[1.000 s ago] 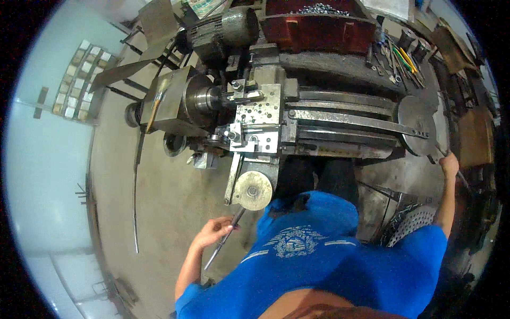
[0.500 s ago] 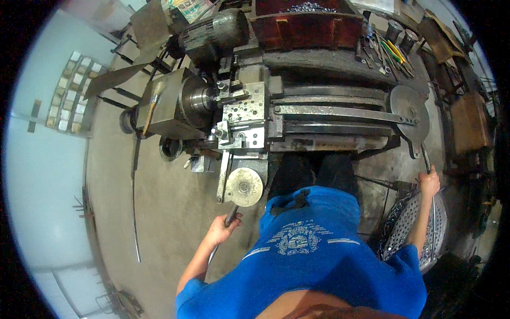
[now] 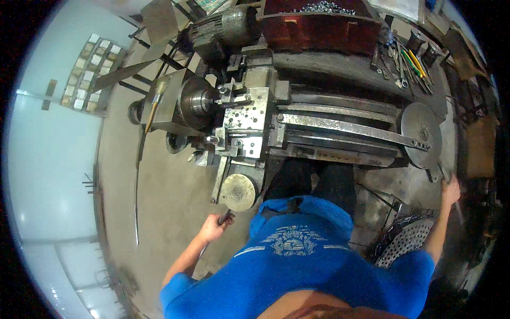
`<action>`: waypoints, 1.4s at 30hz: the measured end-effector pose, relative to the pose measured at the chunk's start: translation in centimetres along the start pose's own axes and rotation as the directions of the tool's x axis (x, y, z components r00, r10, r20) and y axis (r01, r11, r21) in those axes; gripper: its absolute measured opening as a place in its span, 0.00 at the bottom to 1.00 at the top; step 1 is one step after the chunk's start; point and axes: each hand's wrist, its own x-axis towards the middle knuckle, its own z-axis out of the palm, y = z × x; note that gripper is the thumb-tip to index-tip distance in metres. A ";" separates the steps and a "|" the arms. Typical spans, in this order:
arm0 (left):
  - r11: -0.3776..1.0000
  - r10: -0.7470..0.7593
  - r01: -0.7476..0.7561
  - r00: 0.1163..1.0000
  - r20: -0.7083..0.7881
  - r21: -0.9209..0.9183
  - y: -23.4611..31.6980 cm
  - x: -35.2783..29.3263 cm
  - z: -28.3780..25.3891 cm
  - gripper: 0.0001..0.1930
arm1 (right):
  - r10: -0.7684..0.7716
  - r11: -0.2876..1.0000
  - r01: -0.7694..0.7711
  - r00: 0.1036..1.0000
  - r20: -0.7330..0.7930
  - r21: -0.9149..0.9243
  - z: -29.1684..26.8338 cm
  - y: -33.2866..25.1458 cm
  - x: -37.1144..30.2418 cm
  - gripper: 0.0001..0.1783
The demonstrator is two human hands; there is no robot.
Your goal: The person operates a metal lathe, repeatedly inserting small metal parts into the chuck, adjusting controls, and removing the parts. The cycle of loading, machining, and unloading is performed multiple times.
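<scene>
My left hand (image 3: pixel 213 227) is closed round a metal lever that reaches down from a pale round disc (image 3: pixel 238 192) on the near side of the lathe. At the lathe's right end, my right hand (image 3: pixel 451 192) grips another lever, below a larger grey disc (image 3: pixel 421 135). A long flat steel link bar (image 3: pixel 345 127) runs from that disc to the slide plate (image 3: pixel 246 114), which is dotted with holes and carries tool holders. Left of the plate is the round chuck (image 3: pixel 200 101). The lever ends inside my fists are partly hidden.
Behind the rails stands a dark red wooden box (image 3: pixel 319 34) with small metal parts. Hand tools (image 3: pixel 411 64) lie at the back right. A motor (image 3: pixel 226 29) and a brush (image 3: pixel 155 103) are at the left. A perforated metal basket (image 3: pixel 406 242) stands beside my right arm.
My right hand has swung outward to the right with its lever. My left hand keeps its hold, its lever at nearly the same angle. The whole view has shifted and tilted slightly.
</scene>
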 end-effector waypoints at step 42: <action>0.771 0.111 0.256 0.848 -0.518 0.584 -18.6 24.1 -15.1 0.19 | -0.305 0.698 0.377 0.926 -0.224 0.609 -19.7 -21.6 -9.3 0.20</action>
